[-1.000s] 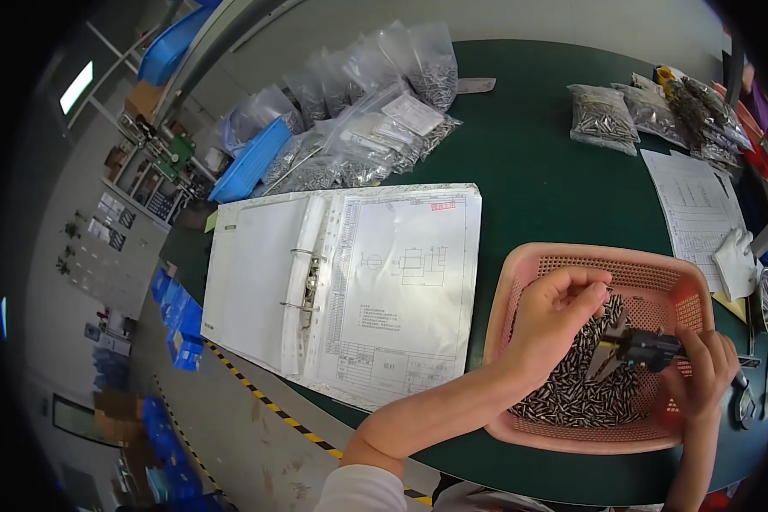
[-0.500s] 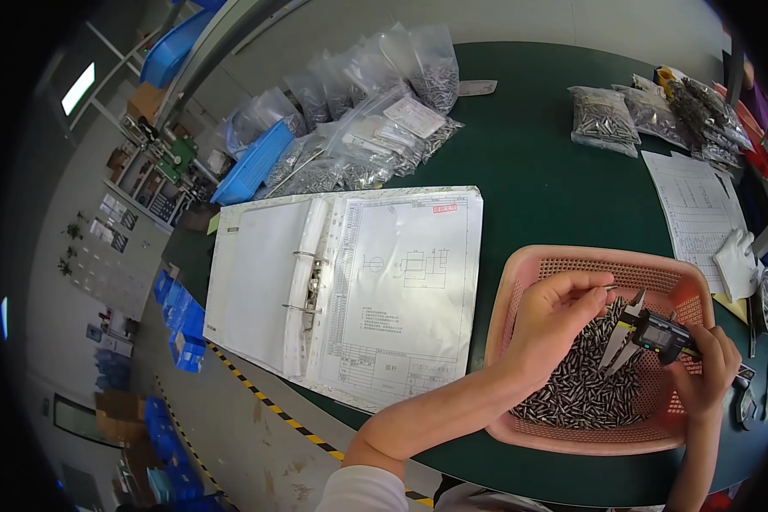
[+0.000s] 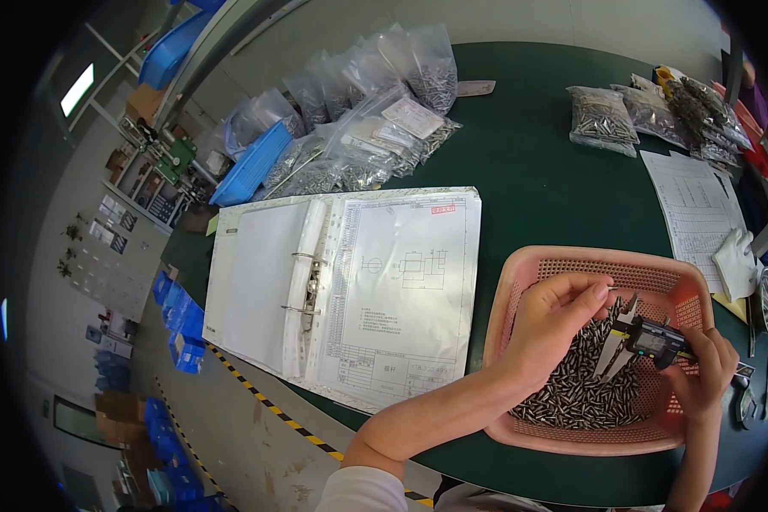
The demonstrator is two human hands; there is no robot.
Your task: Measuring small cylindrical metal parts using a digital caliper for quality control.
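Since a second ago the digital caliper (image 3: 644,341) has tilted up, its jaws now pointing down-left over the small metal pins (image 3: 584,392) heaped in the pink basket (image 3: 572,264) on the table (image 3: 529,145). Right hand (image 3: 700,371) is closed around the caliper's body. Left hand (image 3: 555,324) hovers with fingertips pinched together beside the jaws, possibly on a pin too small to make out.

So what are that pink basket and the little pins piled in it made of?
The pink basket looks like moulded plastic: matte, uniform colour, with perforated mesh walls. The small pins look like bare metal, probably steel: grey and shiny, catching glints of light. Their exact alloy cannot be told.
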